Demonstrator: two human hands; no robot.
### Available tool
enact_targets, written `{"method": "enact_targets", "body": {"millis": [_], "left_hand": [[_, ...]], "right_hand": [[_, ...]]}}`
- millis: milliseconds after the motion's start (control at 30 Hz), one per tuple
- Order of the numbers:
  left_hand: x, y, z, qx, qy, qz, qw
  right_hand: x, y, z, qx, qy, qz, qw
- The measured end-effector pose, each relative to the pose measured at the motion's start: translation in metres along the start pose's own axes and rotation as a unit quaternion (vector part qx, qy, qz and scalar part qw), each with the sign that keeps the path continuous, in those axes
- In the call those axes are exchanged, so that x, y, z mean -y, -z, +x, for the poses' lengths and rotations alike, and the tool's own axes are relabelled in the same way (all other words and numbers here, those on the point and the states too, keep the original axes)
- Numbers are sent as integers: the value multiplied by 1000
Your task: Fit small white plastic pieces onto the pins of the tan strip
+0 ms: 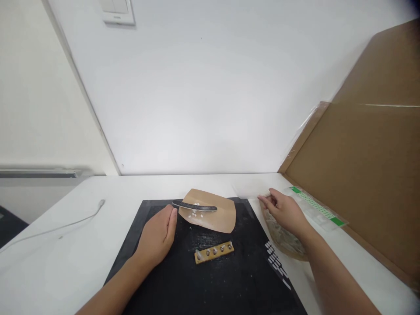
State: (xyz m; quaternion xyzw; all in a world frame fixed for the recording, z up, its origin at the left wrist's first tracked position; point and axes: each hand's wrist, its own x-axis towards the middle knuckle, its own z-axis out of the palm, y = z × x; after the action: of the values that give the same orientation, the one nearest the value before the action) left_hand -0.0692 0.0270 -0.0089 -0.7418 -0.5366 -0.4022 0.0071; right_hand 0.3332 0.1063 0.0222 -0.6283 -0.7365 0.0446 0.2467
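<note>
My left hand point(158, 232) is closed, fingers curled in, over the left side of a black mat point(170, 280). Whatever it may hold is hidden. Just beyond its fingertips a dark curved nail file point(197, 206) lies across a piece of brown paper point(223, 214) with small white bits on it. At the right, my right hand point(282, 211) pinches what looks like a thin clear plastic sheet point(249, 190), faint against the white table. Below that hand lies a round brownish bag or dish point(282, 240) with clear pieces in it. A small yellow strip point(214, 252) with several metal studs, some bearing whitish pieces, rests mid-mat.
White pieces point(275, 260) sit in rows along the mat's right edge. A clear packet with green printing point(316, 205) lies by a tall cardboard panel point(367, 175). A white cable point(82, 218) crosses the white table point(72, 262) at left. A wall point(197, 109) stands behind.
</note>
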Motion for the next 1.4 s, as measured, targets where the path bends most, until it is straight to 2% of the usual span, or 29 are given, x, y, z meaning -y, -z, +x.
{"method": "enact_targets", "body": {"millis": [400,1000,1200,1400], "left_hand": [[11,-6,0,-48,-58,-46,996],[5,-4,-1,-30,-31,-68,997],[8,-8,-2,-37,-31,-58,997],[9,-10,-3,-46,-54,-50,996]], "right_hand": [[-2,-5,0,16,10,-6,1000],[3,-5,-4,25,28,-22,999],[16,-1,-5,21,33,-38,998],[33,5,-7,44,16,-29,998]]}}
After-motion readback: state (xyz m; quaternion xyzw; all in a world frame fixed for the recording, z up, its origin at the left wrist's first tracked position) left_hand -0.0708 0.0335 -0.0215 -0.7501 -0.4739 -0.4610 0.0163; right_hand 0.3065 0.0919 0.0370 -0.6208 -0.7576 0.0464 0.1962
